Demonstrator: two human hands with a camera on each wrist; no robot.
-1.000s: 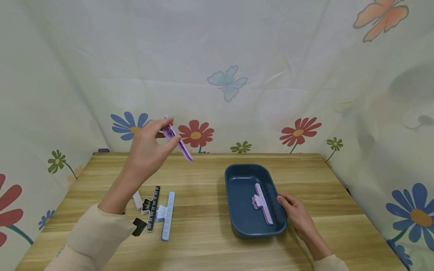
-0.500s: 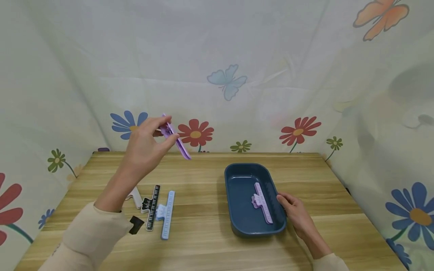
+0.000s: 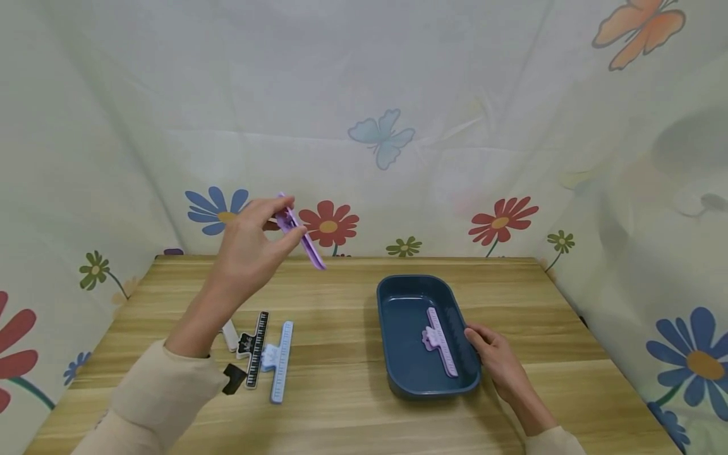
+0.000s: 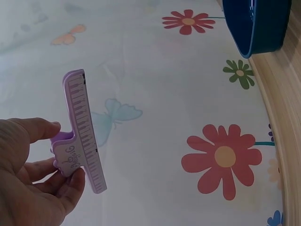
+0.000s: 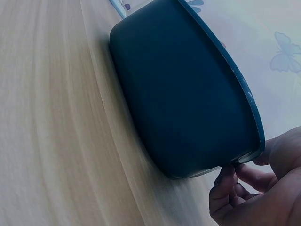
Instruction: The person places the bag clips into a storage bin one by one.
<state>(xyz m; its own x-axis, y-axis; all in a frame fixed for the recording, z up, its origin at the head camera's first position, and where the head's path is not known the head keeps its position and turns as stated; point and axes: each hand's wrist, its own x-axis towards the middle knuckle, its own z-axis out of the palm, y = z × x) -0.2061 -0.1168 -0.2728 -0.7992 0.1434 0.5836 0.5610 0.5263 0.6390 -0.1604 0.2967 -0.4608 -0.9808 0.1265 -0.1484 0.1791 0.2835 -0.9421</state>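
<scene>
My left hand (image 3: 250,243) pinches a purple clip (image 3: 311,250) with a long bar, held up above the back of the table. In the left wrist view, piano keys are printed along the bar of this clip (image 4: 84,127), and thumb and fingers hold its handle. My right hand (image 3: 500,361) grips the right rim of a dark blue basin (image 3: 392,366) on the table. Inside the basin lies another purple clip (image 3: 442,344). From the right wrist, thumb and curled fingers of the hand (image 5: 258,188) show at the basin's rim.
Left of the basin, a light blue clip (image 3: 281,363) and a black clip (image 3: 258,351) lie on the wooden table (image 3: 335,354). A white clip (image 3: 230,335) is partly hidden behind the left forearm. A flowered curtain (image 3: 443,189) stands behind the table.
The left hand with the purple clip has shifted slightly left, then back right, staying raised. The right hand, the basin and the clips on the table have stayed in place.
</scene>
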